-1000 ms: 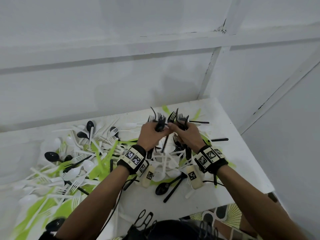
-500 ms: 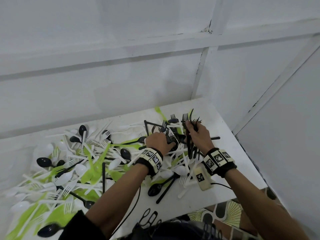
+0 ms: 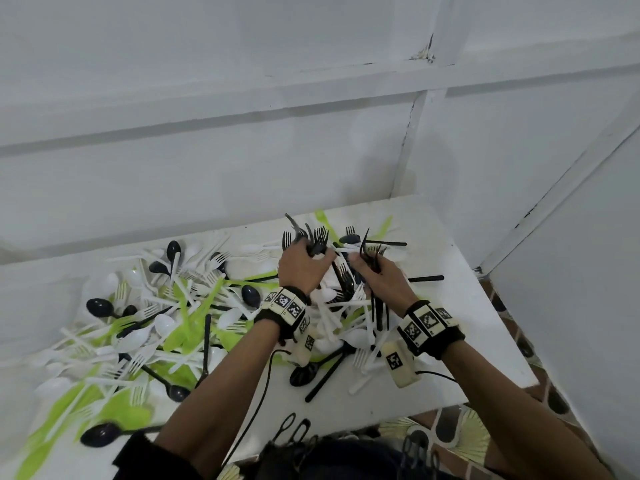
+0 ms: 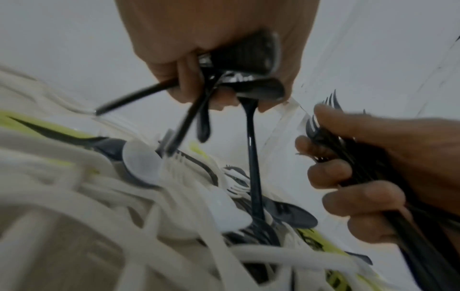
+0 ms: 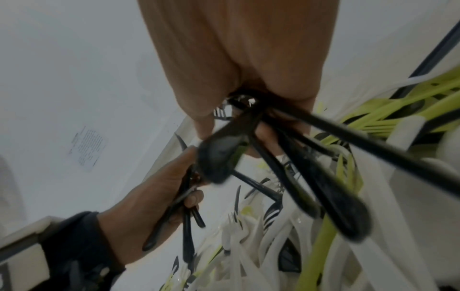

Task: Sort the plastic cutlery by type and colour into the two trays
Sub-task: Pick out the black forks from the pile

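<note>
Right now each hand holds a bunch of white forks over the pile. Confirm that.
Not quite: the colour is wrong. The forks are black, not white. The left hand grips one bunch of black forks and the right hand another, both over the pile. The head view shows it; both wrist views agree.

The head view looked down from above; each wrist view looked up close under its fist; all shared the black forks (image 3: 313, 242).

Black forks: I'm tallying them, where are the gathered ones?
Head view: black forks bunched in the left hand, more in the right hand, above the pile's right end.
</note>
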